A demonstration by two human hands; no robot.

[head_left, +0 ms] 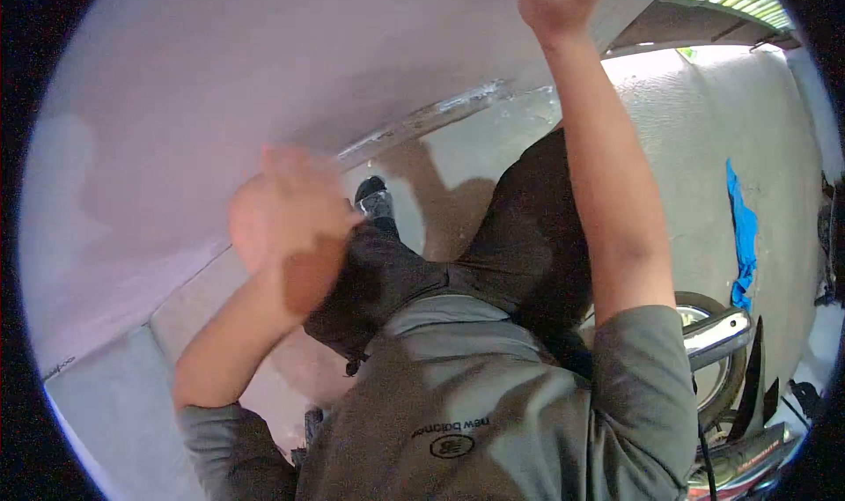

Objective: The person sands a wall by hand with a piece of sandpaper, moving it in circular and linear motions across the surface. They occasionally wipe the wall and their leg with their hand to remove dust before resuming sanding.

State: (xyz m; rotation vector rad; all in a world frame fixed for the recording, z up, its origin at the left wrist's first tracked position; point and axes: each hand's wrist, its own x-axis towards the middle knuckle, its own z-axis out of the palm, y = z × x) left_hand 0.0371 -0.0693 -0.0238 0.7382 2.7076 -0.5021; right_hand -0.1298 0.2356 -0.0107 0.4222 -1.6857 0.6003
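Note:
My left hand (290, 210) is raised in front of the pale wall (246, 61), over my bent knee. Motion smears its fingers, so I cannot make out whether it holds anything. High up at the top edge of the view, my right hand (559, 6) is closed, its fingers curled and partly cut off by the frame. Whatever it grips, if anything, is hidden. Along the foot of the wall runs a worn, whitish-streaked ledge (431, 118).
My shoe (374, 200) stands on the concrete floor (695, 140) near the wall base. A crumpled blue cloth (742, 232) lies on the floor to the right. Behind my right arm is a motorcycle (717, 338). A pale block-like surface (123, 404) is at lower left.

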